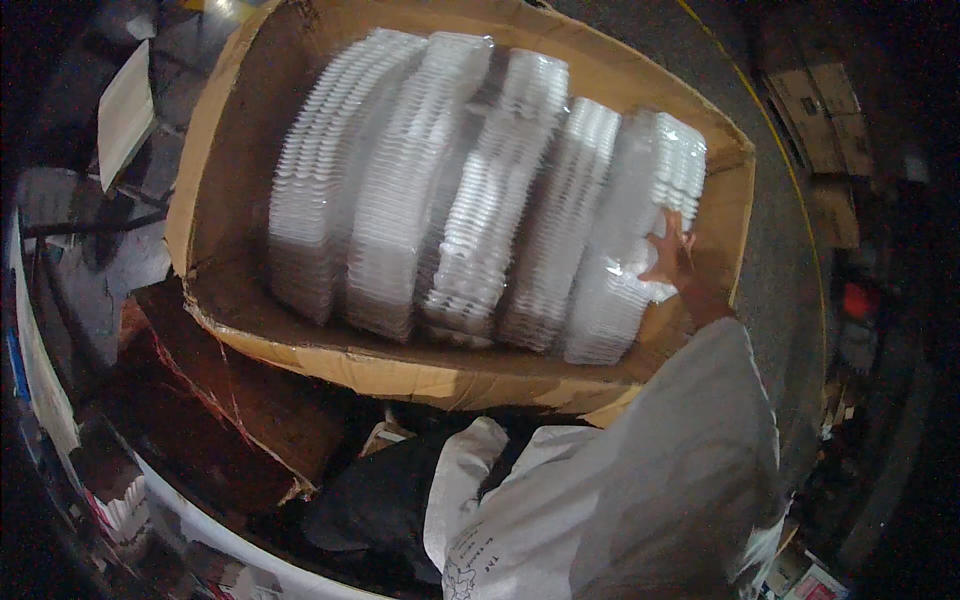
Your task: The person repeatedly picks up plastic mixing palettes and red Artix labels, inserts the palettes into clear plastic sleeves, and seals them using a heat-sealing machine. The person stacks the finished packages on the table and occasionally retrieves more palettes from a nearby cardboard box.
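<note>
A large open cardboard box [215,150] holds several stacks of clear plastic trays [470,190], each stack wrapped in thin film and lying on its side. My right hand [672,252] reaches into the box at its right end and rests with spread fingers on the rightmost stack [640,200]. It comes from a white sleeve [690,420]. My left hand is hidden; only its white sleeve [470,470] shows, going down below the box's near edge into the dark.
Flattened brown cardboard [240,400] lies under and in front of the box. A white sheet [125,110] stands at the upper left. More cardboard boxes [815,100] sit on the grey floor at the upper right, past a yellow line.
</note>
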`<state>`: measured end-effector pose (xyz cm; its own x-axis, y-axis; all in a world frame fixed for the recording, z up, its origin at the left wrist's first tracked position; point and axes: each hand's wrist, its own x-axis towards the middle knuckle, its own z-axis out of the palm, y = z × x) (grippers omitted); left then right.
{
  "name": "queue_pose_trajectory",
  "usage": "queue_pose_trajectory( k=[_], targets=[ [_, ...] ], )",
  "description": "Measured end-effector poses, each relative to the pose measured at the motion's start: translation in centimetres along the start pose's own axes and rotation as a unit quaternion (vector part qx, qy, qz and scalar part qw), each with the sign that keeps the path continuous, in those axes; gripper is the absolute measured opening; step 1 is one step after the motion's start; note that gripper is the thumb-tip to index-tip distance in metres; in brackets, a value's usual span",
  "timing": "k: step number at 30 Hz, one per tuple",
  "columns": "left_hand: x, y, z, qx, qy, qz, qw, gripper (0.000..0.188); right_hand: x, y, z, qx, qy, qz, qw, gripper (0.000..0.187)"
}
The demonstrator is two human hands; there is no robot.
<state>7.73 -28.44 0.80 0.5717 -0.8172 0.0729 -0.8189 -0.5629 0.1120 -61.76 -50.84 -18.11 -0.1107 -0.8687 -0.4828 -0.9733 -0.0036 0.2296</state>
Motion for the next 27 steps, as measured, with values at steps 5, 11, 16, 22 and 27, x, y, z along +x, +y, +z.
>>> queue_pose_trajectory(
  k=[5, 11, 16, 22, 27],
  targets=[
    [-0.7, 0.0, -0.5, 0.002, 0.005, 0.0, 1.0, 0.047, 1.2, 0.6, -0.2, -0.019, -0.077, -0.017, 0.997, 0.089],
    [-1.9, -0.4, -1.3, 0.001, 0.017, -0.012, 1.0, 0.047, 2.9, 0.2, 0.0, -0.035, -0.11, 0.01, 0.993, 0.094],
    [-3.1, -1.3, -1.5, -0.008, 0.018, -0.03, 0.999, 0.046, 1.6, -1.0, 1.5, -0.031, -0.079, 0.031, 0.996, 0.086],
    [-4.7, -2.6, -1.8, -0.021, 0.032, -0.049, 0.998, 0.046, -0.2, -2.0, -1.4, -0.037, -0.082, 0.04, 0.995, 0.084],
    [-5.8, -3.7, -1.9, -0.038, 0.043, -0.056, 0.997, 0.045, -1.2, -0.6, -2.6, 0.123, 0.034, -0.02, 0.992, 0.094]
  ],
)
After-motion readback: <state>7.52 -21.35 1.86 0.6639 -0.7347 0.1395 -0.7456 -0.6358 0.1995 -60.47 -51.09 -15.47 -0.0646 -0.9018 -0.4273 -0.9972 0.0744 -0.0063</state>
